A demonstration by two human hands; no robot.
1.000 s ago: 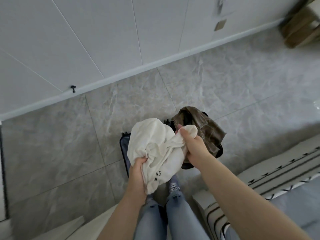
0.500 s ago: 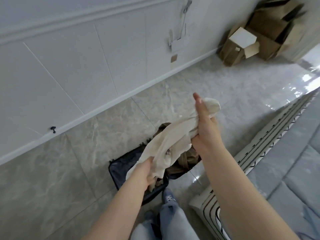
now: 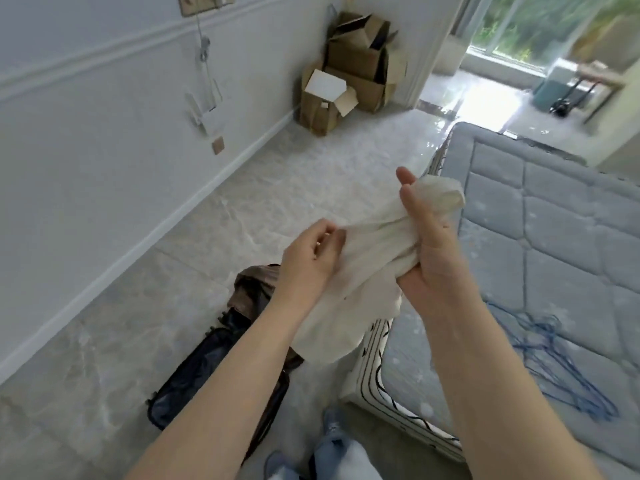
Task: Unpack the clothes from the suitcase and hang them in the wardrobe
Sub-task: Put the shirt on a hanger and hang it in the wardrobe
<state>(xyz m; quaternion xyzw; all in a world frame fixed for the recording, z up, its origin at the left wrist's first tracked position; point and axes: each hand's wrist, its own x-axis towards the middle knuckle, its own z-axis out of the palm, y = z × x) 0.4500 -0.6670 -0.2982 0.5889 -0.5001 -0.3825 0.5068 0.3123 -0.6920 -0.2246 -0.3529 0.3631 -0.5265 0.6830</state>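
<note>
The white shirt [image 3: 374, 251] is now lifted away from the suitcase [image 3: 207, 368] at lower left, toward the bed [image 3: 554, 237]. The right hand [image 3: 429, 251] grasps it bunched; the left hand [image 3: 308, 258] pinches its edge. Hanging comes next, I think.

A cream-white garment [image 3: 367, 268] is seen above a dark navy suitcase [image 3: 207, 362], in which a brown garment [image 3: 254, 289] is seen. The floor [image 3: 242, 216] is tiled in marbled grey. The mattress [image 3: 540, 244] is quilted in pale blue-grey, edged in white with black lines. Blue hangers [image 3: 554, 362] and brown cardboard boxes [image 3: 349, 77] are shown.
</note>
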